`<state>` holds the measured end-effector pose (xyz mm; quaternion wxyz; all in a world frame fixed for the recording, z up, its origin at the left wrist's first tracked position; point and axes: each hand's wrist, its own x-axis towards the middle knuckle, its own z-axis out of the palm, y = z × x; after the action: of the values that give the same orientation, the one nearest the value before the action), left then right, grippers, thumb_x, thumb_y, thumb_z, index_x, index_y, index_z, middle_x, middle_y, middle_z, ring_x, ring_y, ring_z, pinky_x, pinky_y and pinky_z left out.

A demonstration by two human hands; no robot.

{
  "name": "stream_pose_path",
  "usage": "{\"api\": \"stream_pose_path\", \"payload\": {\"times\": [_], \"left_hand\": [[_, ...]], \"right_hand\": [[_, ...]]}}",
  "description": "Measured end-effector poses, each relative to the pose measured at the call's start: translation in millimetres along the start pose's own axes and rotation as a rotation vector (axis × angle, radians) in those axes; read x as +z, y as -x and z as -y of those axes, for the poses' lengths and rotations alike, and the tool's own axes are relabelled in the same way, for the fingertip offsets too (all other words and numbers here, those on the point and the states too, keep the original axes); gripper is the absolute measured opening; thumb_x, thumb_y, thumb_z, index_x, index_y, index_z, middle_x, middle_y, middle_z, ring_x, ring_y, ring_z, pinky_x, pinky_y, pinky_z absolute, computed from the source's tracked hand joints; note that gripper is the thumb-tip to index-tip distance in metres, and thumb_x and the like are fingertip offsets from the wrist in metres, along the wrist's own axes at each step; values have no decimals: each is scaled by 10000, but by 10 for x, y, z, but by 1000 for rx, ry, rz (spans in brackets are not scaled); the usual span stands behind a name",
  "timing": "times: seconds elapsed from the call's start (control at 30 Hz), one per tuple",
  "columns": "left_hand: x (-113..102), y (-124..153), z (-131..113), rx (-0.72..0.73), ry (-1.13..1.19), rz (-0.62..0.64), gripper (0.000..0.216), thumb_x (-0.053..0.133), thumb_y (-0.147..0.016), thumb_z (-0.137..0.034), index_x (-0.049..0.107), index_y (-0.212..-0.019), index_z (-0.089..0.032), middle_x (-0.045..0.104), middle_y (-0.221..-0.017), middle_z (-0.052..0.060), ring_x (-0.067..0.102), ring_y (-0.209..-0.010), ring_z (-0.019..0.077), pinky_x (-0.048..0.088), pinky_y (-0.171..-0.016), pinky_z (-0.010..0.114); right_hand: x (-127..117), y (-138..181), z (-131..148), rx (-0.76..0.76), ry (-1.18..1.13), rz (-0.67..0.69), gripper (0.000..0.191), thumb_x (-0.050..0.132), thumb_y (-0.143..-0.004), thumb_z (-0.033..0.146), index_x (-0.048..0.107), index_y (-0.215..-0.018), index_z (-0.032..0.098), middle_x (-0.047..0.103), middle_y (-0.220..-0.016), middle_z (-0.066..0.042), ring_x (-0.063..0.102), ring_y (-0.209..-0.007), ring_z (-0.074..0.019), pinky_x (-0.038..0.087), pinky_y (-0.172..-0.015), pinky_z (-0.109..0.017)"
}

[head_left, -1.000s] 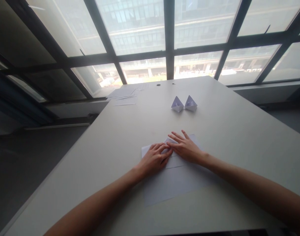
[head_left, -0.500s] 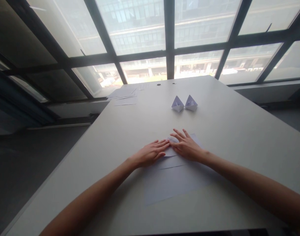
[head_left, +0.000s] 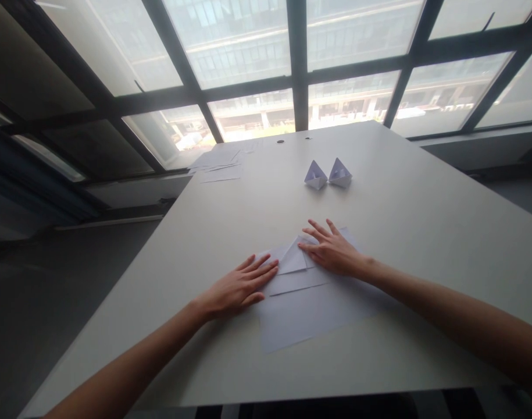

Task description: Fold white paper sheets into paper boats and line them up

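Note:
A partly folded sheet of white paper (head_left: 293, 260) lies in front of me, its two upper corners brought down so that a peak points away from me. Beneath it is a larger flat white sheet (head_left: 309, 317). My left hand (head_left: 243, 285) rests flat with spread fingers at the left side of the folded paper, fingertips at its edge. On the right part of the fold lies my right hand (head_left: 333, 250), palm down, fingers stretched and apart, the index finger near the middle crease. The paper under the right hand is hidden.
Two folded paper boats (head_left: 315, 176) stand side by side farther up the white table (head_left: 196, 244). Several loose paper sheets (head_left: 220, 160) lie at the far left corner. Large windows (head_left: 252, 113) with dark frames rise behind the table.
My left hand has slid left and toward me, away from the right hand, uncovering the folded paper's left flap. My right hand stays nearly in place. The view has tilted slightly.

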<state>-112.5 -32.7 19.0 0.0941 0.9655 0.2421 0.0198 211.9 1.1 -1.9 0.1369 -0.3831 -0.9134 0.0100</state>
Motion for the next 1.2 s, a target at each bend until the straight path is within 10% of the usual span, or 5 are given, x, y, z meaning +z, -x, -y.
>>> {"api": "stream_pose_path", "payload": {"times": [0.17,0.4,0.93,1.2], "left_hand": [[-161,14,9,-55,106,-114,507,328,-1029,-388,296,-1520,-267,392,-1527,42,260,-1456,222,227,-1198,446],[35,-820,-275,-119,125,-387,260,461,-985,-245,710,-1056,-211,713,-1081,65,663,-1011,181,540,-921,330],[282,-1080,-186,-97,65,-365,238,475,-976,-228,698,-894,-220,652,-1255,24,580,-901,186,500,-888,344],[243,-1099,-207,-89,92,-351,259,443,-999,-240,672,-886,-201,704,-1100,39,605,-887,169,459,-888,320]], "right_hand": [[1,7,3,-12,19,1,395,460,-966,254,579,-1341,288,447,-1486,-124,185,-1469,-335,103,-1137,-642],[27,-2,2,15,23,-13,367,471,-974,272,599,-1314,323,439,-1493,-111,193,-1467,-343,125,-1124,-661],[-22,-49,-230,246,-221,-77,509,258,-1010,248,328,-1510,186,335,-1566,-90,210,-1476,-215,216,-1176,-497],[50,47,-123,3,-103,190,666,292,-1011,496,155,-1556,139,192,-1600,-145,123,-1491,-265,53,-1184,-575]]}}
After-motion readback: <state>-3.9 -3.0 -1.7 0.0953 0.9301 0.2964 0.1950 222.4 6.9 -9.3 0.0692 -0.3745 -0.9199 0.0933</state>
